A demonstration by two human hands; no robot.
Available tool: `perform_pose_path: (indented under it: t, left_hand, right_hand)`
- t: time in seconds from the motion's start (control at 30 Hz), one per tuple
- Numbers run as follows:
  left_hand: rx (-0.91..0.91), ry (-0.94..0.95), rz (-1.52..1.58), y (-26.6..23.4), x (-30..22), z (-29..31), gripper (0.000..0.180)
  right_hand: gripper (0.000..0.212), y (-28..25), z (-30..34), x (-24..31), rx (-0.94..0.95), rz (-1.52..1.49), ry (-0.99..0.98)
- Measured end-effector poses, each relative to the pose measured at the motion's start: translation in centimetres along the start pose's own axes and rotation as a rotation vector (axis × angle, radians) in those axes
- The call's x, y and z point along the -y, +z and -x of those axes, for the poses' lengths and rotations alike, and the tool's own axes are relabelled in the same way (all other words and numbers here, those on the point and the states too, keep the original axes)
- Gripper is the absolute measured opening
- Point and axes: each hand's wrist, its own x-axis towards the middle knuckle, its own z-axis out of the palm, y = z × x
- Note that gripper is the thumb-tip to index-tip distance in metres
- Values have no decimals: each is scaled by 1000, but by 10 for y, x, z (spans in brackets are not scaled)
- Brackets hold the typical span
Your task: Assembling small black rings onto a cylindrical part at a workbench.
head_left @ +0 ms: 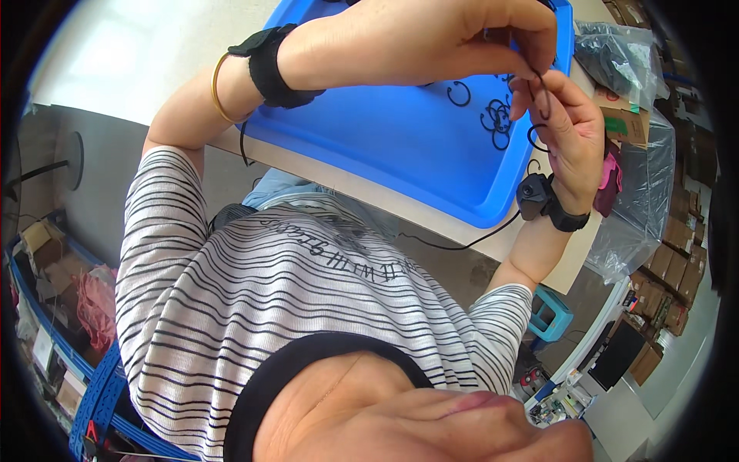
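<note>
Above the right side of a blue tray (pixel 369 138), my two hands are close together. My left hand (pixel 462 38) comes across from the left, its thumb and forefinger pinching a thin black retaining ring (pixel 546 100). The curled fingers of my right hand (pixel 573 131) meet that ring from below. A second black ring (pixel 533 138) shows against the right palm, partly hidden by the hand. Below them in the tray lies a loose cluster of black rings (pixel 499 119), with a single open-ended ring (pixel 459 94) left of it.
The tray sits on a pale table (pixel 154 61). A small ring (pixel 533 165) lies beyond its right rim. Clear plastic bags (pixel 616 61) and a pink cloth (pixel 610 181) are at the right. A black cable (pixel 454 247) runs from the device on my right wrist (pixel 535 196).
</note>
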Motion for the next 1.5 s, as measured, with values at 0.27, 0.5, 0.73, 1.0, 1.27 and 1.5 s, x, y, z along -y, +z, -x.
perform_pose_path:
  t: [0.27,0.5,0.73,1.0,1.27,1.5]
  left_hand:
    - [-68,198,-268,-3,-6,-6,22]
    - [-65,390,-221,7,8,-5,53]
    - [-13,199,-123,6,5,-7,55]
    - [10,99,-144,3,-13,-6,53]
    - [-29,218,-167,11,11,-6,51]
    - [-39,337,-262,16,10,-5,49]
  right_hand:
    - [20,-12,2,-2,-52,-100,7]
    - [19,-2,0,-2,-62,-101,-21]
    - [21,-6,1,-1,-74,-150,-10]
    - [21,-4,0,-3,-77,-111,-39]
    - [19,-2,0,0,-42,-100,1]
    - [19,-5,1,-6,-43,-68,4]
